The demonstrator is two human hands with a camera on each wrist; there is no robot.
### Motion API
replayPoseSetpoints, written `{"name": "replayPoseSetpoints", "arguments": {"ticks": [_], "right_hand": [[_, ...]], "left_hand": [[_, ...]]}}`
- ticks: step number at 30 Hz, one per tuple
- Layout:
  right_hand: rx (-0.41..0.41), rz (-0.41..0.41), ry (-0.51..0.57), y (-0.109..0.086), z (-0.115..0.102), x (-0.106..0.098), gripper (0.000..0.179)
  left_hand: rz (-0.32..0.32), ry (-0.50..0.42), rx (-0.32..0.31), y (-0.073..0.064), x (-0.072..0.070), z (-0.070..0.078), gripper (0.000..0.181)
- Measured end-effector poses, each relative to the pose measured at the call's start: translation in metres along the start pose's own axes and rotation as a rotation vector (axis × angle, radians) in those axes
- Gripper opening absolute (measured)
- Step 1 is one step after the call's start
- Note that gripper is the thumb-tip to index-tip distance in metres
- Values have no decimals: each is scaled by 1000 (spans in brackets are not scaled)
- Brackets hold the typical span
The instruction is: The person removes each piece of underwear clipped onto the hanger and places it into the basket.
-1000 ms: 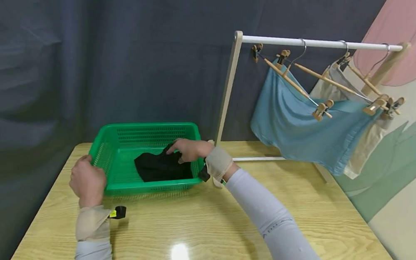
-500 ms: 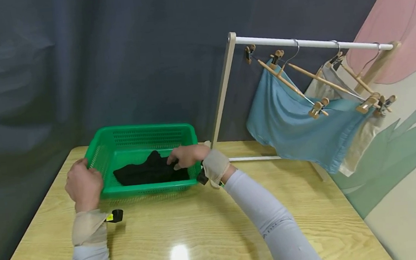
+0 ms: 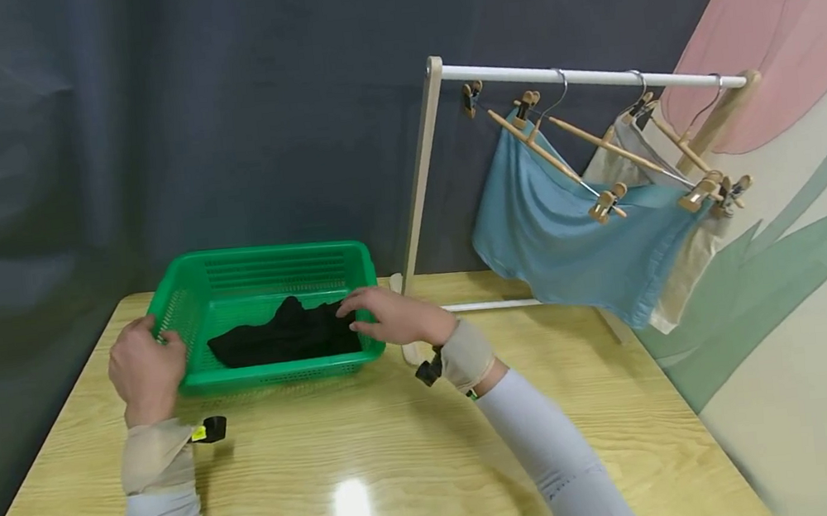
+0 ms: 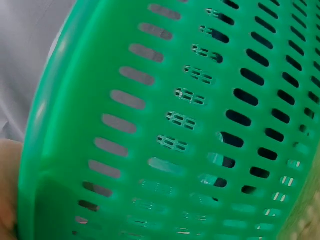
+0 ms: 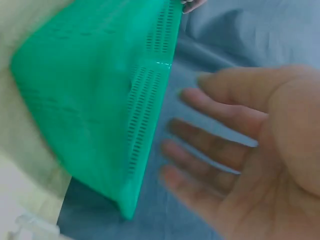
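Observation:
On the table, a green plastic basket holds a crumpled black cloth. My left hand grips the basket's left rim in the head view. Up close in the left wrist view, the slotted basket wall fills most of the frame, with a bit of my hand at its edge. My right hand hovers over the basket's right rim, palm empty. From the right wrist, that hand shows its fingers spread and relaxed, apart from the basket.
Right of the basket stands a wood-and-white clothes rack. Clip hangers on it carry a blue garment and a beige one. A dark curtain covers the back; a painted wall bounds the right.
My right hand has let go of the black cloth and drawn back toward the right rim. The cloth lies spread further left in the basket. My left hand keeps its grip.

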State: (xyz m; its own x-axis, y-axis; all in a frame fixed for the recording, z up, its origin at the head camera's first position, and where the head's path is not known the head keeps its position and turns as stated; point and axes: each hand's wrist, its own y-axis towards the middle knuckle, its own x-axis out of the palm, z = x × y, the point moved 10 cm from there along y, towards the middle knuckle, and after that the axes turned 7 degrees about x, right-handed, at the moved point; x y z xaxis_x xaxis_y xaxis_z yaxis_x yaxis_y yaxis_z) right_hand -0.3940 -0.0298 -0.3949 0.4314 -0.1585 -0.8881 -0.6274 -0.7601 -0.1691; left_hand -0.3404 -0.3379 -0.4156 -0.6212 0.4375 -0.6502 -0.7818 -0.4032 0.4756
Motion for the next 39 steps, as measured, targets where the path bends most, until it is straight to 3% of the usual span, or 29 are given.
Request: {"name": "replayPoseSetpoints", "arguments": {"ticks": [4,7,11,13,16,20,23,26,32,35,39], "right_hand": [[-42,164,21,-34,4,-2,35],[-28,247,31,-67,15,-4,34],[3,288,-2,-114,31,-10,31],[17,299,-26,-139,39,-17,29],[32,332,-50,-175,52,-31,27],[97,389,-74,-223,73,-58,25],[165,446,-96,-257,86,-83,22],[207,541,-133,-288,91,-110,20],[178,850,-218,-324,84,-168,19],[200,971,-229,-325,84,-199,21],[279,1046,-259,-319,88,-235,25]], "left_hand": [[147,-13,194,-2,-12,29,24],[176,-89,303,-6,-9,59,22],[63,-257,363,-15,11,100,26],[-42,-326,382,-21,26,121,27],[-254,-399,407,-32,56,154,30],[-518,-482,419,-47,93,194,38],[-630,-504,404,-54,111,217,44],[-698,-474,365,-57,124,235,52],[-724,-455,284,-50,146,258,61],[-693,-528,265,-43,156,269,64],[-633,-644,257,-38,168,281,62]]}}
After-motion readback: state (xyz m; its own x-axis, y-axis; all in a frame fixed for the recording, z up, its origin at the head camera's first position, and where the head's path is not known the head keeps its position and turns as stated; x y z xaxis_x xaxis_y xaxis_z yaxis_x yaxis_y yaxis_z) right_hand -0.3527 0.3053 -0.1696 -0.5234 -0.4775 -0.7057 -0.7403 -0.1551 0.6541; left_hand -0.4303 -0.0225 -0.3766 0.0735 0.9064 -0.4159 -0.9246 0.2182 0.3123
